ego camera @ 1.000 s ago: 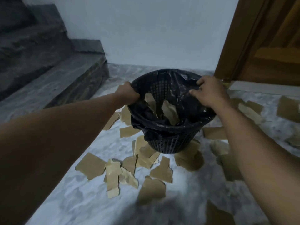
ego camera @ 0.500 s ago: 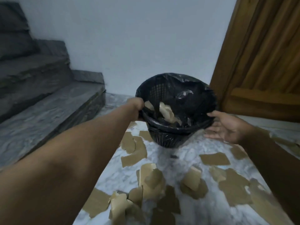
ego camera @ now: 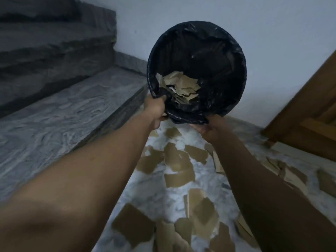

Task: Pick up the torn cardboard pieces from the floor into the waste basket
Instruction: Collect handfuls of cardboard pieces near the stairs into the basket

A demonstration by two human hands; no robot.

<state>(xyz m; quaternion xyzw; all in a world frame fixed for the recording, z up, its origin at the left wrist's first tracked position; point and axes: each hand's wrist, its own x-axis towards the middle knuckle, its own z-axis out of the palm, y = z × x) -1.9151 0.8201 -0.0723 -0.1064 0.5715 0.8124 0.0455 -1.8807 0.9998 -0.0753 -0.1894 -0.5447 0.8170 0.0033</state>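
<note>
Clenched left hand grips basket rim and liner. Right hand sits under near edge, apparently propping; cannot tell if fingers curl on. Basket off floor, mouth tipped toward camera, probably to settle scraps inside. Many pieces lie uncollected below.

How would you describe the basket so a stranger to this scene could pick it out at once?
Find the white wall between the grey steps and the wooden door. Held up before it is the basket. It is the only round black thing, bag-lined, with cardboard inside.
</note>
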